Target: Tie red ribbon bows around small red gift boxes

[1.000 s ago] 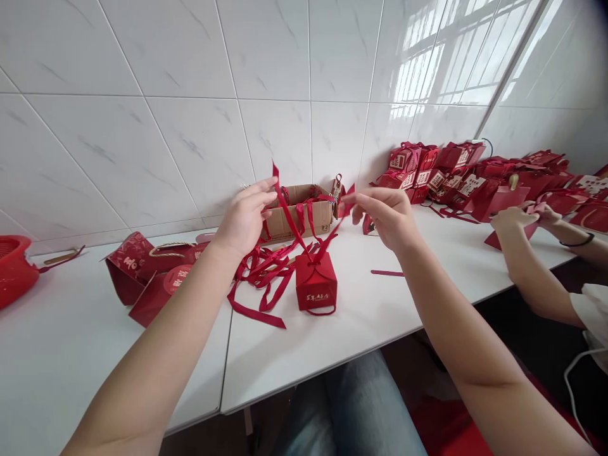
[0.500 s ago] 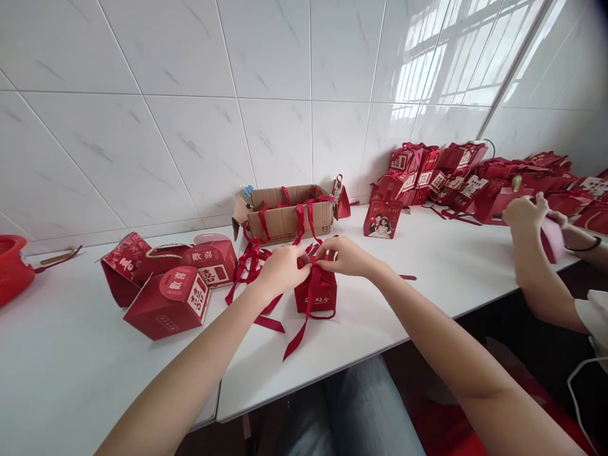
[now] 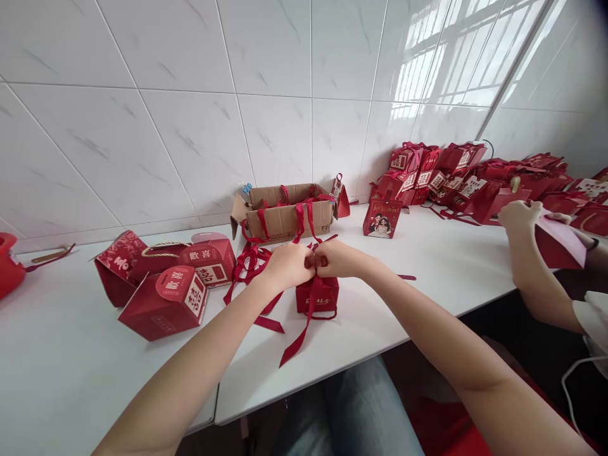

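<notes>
Left fingers [image 3: 308, 261] and right fingers [image 3: 322, 261] meet, pinching red fabric ribbon [image 3: 313, 296] atop a small red cardboard box [image 3: 329, 295] on a white surface [image 3: 365, 320] before marbled tiles [image 3: 272, 136].

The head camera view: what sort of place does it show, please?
Probably a small packing workroom, though I cannot be sure: white tables stand along a tiled wall, red boxes are piled at the right, and a cardboard carton is draped with red ribbons.

bright, diffuse | window glare on right-hand tiles [image 3: 427, 60] | soft shadows on tabletop [image 3: 361, 320] | top-right corner dark
</notes>
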